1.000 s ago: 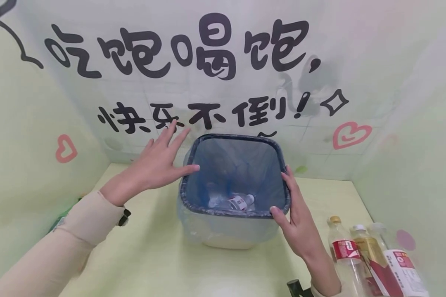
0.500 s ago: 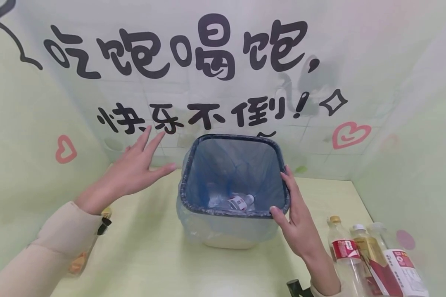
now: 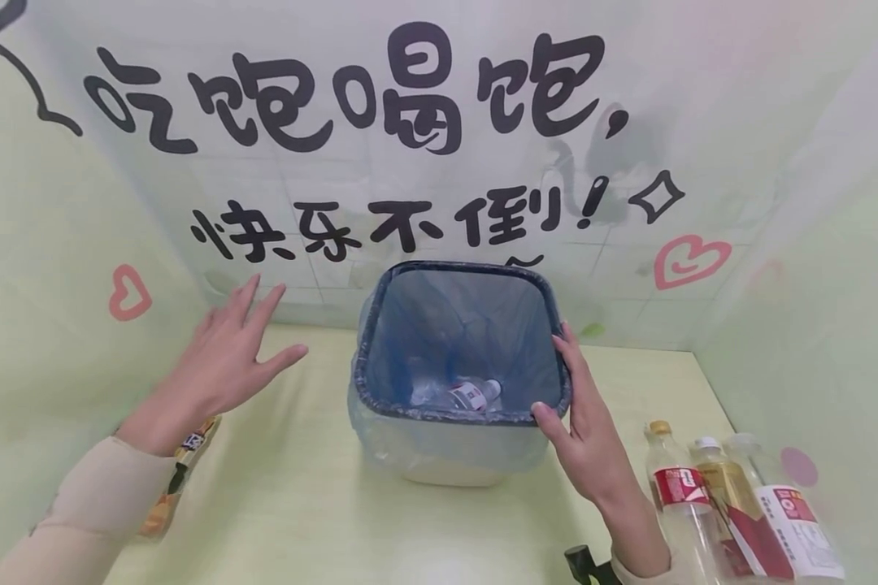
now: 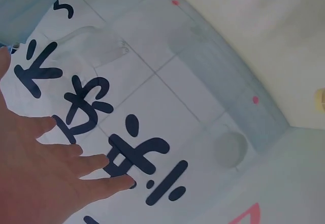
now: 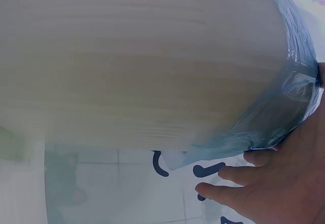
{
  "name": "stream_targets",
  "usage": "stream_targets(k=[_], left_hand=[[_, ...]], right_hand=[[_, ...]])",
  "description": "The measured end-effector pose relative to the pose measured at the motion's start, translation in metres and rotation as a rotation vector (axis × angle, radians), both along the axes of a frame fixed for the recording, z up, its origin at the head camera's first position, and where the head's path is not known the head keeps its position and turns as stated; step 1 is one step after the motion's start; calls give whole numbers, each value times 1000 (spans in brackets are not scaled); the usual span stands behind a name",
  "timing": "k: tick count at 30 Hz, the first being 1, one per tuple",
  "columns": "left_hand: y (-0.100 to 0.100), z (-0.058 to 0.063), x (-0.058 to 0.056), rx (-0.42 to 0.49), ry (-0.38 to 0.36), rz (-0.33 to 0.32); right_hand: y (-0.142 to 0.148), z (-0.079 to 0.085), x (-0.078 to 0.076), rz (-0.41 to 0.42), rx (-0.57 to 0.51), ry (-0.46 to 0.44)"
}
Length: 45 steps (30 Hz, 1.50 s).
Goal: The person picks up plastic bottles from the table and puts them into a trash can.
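Observation:
A trash can [image 3: 449, 417] stands in the middle of the table in the head view, lined with a translucent blue bag [image 3: 380, 443] folded over its dark rim. At its bottom lies a clear plastic bottle [image 3: 474, 396]. My right hand [image 3: 593, 443] holds the can's right side, thumb on the front corner of the rim and fingers along the outside. The right wrist view shows those fingers against the bag and the can's pale wall [image 5: 132, 71]. To the left, my left hand [image 3: 227, 357] hovers, fingers spread and nothing in it, apart from the can.
On the right lie several bottles: one red-labelled [image 3: 680, 487], one gold and red [image 3: 739, 512], one white-labelled [image 3: 793, 520]. An orange and black package [image 3: 164, 508] lies partly behind the left forearm. Walls with lettering and hearts [image 3: 693, 262] enclose the table [image 3: 300, 504].
My left hand has drawn away from the can's left rim, moving left and lower, which uncovers the package by the forearm. The right hand stays on the can, which has not moved.

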<state>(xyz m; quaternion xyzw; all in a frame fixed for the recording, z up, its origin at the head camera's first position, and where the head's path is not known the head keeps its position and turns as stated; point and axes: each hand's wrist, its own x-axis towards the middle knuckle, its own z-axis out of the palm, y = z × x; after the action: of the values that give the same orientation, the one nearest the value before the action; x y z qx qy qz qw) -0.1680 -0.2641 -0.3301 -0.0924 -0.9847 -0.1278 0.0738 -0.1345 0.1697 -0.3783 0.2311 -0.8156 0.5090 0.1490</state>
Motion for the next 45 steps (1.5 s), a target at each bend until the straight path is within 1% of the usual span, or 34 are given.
stream_targets(k=[5,10,14,18,22,26,29,33,36,42,45], left_hand=[[-10,-8,8,18,-16,18],[-24,-20,16,51,-27,42],[-37,-34,25,65,-25,60],[-49,-54,35,56,-24,83],[-58,-69,44,84,-35,101],[-65,-75,48,85,-57,125],[-70,-79,51,78,-57,139],[-78,-85,56,90,-57,146],[-85,-94,58,99,-49,141],[-97,-118,68,119,-26,133],[-98,-127,73,116,-30,155]], right_hand=[[1,-2,1,-4,-7,23],[2,-2,0,5,-13,48],[1,-2,-2,15,-15,51],[0,-2,-1,19,-9,48],[1,-1,-2,20,10,52],[1,0,-2,15,1,51],[1,0,-2,16,-9,46],[1,-1,-2,17,-4,34],[2,-1,-1,13,0,25],[2,-1,-2,17,-1,27],[2,-1,-3,18,-2,28]])
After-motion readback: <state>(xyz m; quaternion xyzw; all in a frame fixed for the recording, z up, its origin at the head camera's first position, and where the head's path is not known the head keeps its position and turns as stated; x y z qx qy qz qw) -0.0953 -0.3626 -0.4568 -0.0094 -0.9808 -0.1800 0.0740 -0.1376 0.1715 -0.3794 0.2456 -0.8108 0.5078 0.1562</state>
